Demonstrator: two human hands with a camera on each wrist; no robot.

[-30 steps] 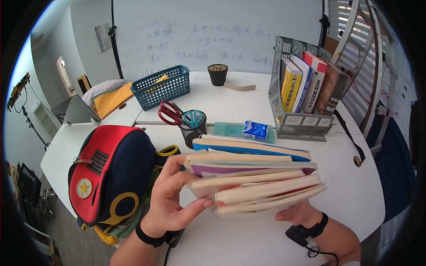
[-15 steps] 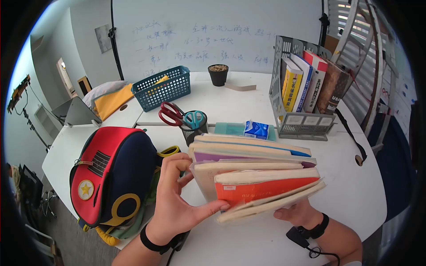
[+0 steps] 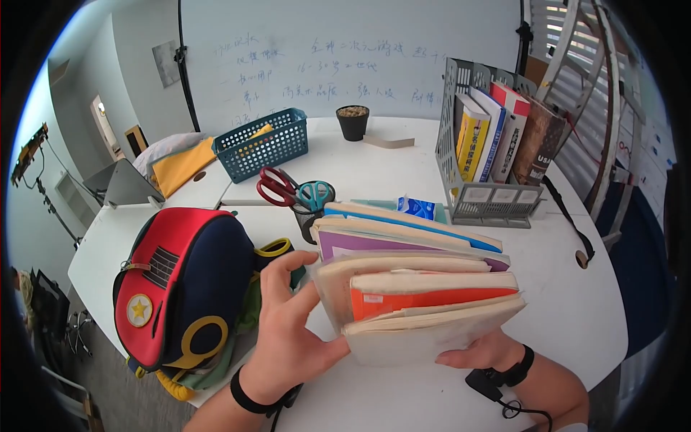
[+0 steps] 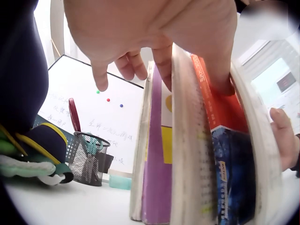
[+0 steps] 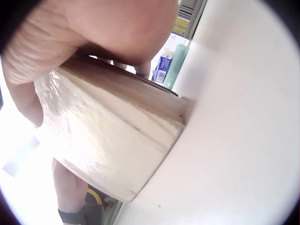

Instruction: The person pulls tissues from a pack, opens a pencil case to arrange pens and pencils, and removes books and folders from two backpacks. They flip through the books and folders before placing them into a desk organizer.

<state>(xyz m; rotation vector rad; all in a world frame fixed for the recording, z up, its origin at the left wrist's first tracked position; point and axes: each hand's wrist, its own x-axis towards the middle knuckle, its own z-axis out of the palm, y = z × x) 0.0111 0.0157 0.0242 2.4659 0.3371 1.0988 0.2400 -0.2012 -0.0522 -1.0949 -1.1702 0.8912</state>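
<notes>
Several books stand on edge in a row on the white table [image 3: 345, 399]. The nearest has a pale cover [image 3: 410, 348]; behind it come an orange book [image 3: 392, 302], a thick cream-paged one [image 3: 410, 265], a purple one [image 3: 353, 246] and a blue one [image 3: 461, 236] at the back. My left hand [image 3: 291, 345] reaches in from the left. In the left wrist view its thumb [image 4: 220, 70] lies on the orange cover, and a finger goes in beside the purple book. My right hand [image 3: 486, 351] grips the row's right end, thumb on the near pale cover.
A red and navy backpack [image 3: 205, 281] stands left. Behind the books are a mesh pen cup [image 3: 306, 216] with scissors, a blue-white packet [image 3: 416, 208], a teal basket [image 3: 266, 147] and a small pot [image 3: 353, 126]. A grey file rack [image 3: 497, 205] with books stands back right.
The left thumb has moved behind the nearest book, whose pale cover has come upright and now hides more of the orange one. The purple cover shows more. The right hand keeps its hold.
</notes>
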